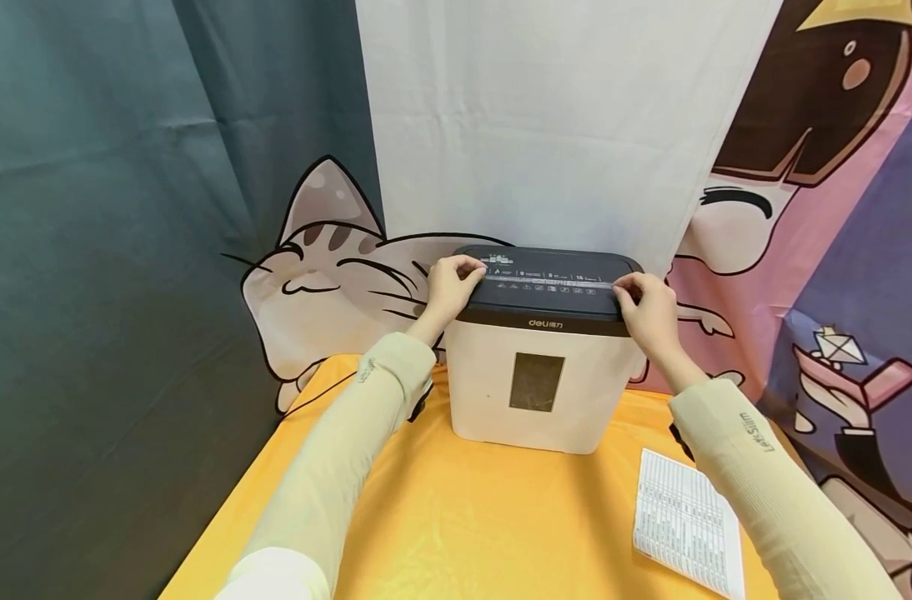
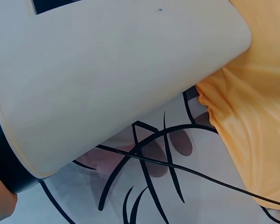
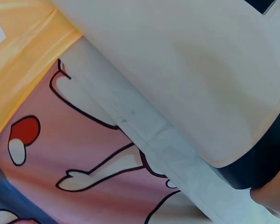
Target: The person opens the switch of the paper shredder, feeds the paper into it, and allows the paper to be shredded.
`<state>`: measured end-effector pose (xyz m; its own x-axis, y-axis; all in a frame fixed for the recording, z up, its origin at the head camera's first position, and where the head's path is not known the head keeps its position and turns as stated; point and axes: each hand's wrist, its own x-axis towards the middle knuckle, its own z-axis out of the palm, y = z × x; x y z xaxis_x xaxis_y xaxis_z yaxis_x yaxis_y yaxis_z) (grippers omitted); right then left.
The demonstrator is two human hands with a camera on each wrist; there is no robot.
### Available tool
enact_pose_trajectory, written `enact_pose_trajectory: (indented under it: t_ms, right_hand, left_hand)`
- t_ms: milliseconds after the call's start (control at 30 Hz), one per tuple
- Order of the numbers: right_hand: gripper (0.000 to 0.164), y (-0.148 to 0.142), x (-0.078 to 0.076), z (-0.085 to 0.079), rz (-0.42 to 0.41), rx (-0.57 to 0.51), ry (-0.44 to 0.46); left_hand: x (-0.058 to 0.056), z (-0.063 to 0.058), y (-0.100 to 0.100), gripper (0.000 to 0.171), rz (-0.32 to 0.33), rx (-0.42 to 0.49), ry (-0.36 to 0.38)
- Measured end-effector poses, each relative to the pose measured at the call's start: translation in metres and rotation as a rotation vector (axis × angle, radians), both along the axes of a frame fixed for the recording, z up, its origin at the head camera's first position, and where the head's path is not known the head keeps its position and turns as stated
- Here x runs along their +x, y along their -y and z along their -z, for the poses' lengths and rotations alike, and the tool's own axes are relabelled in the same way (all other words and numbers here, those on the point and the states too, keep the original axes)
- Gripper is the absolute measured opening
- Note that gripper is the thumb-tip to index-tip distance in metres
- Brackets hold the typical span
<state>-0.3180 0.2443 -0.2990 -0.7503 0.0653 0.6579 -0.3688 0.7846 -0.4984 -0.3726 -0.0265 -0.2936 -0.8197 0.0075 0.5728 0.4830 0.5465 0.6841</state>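
Note:
A white paper shredder point(image 1: 486, 383) with a dark lid point(image 1: 553, 304) and a small front window stands upright on the yellow cloth. Across the lid's slot runs a thin pale strip of paper point(image 1: 549, 283), most of the sheet being hidden inside. My left hand point(image 1: 450, 287) pinches the strip's left end between thumb and fingers, over the lid's left side. At the right end, my right hand point(image 1: 647, 308) pinches it in the same way. Both wrist views show the shredder's white body point(image 2: 107, 70) and only a bit of each hand at the dark rim.
A stack of printed sheets point(image 1: 684, 521) lies on the yellow cloth point(image 1: 471, 525), right of the shredder. A thin black cord point(image 2: 186, 170) runs past the shredder's left side. Behind stands a fabric backdrop point(image 1: 561, 125) with cartoon figures.

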Motion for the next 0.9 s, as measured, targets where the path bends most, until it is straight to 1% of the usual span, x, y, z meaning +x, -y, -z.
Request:
enact_pose_trajectory:
  t_ms: [167,333,433,500,567,700,800,900]
  right_hand:
    - [0.014,-0.001,0.006,0.006,-0.049,-0.020,-0.052]
    - [0.014,-0.001,0.010,0.011,-0.105,-0.026,-0.068]
    - [0.014,-0.002,0.013,0.014,-0.144,-0.016,-0.076]
    - [0.012,-0.004,0.016,0.015,-0.165,-0.007,-0.090]
    - [0.011,-0.006,0.020,0.017,-0.173,0.000,-0.107]
    - [0.010,-0.010,0.030,0.021,-0.174,0.018,-0.151]
    - [0.012,-0.013,0.036,0.025,-0.180,-0.011,-0.181]
    - [0.012,-0.017,0.042,0.029,-0.181,-0.077,-0.200]
  left_hand:
    - [0.001,0.003,0.002,0.013,0.075,0.011,-0.009]
    - [0.007,0.005,0.007,0.019,0.168,0.089,0.006]
    - [0.009,0.008,0.009,0.022,0.212,0.137,-0.001]
    - [0.011,0.010,0.010,0.022,0.222,0.178,-0.027]
    - [0.015,0.013,0.010,0.021,0.210,0.209,-0.054]
    - [0.029,0.019,0.012,0.020,0.168,0.266,-0.096]
    - [0.046,0.017,0.011,0.019,0.176,0.313,-0.112]
    - [0.064,0.012,0.009,0.019,0.189,0.339,-0.141]
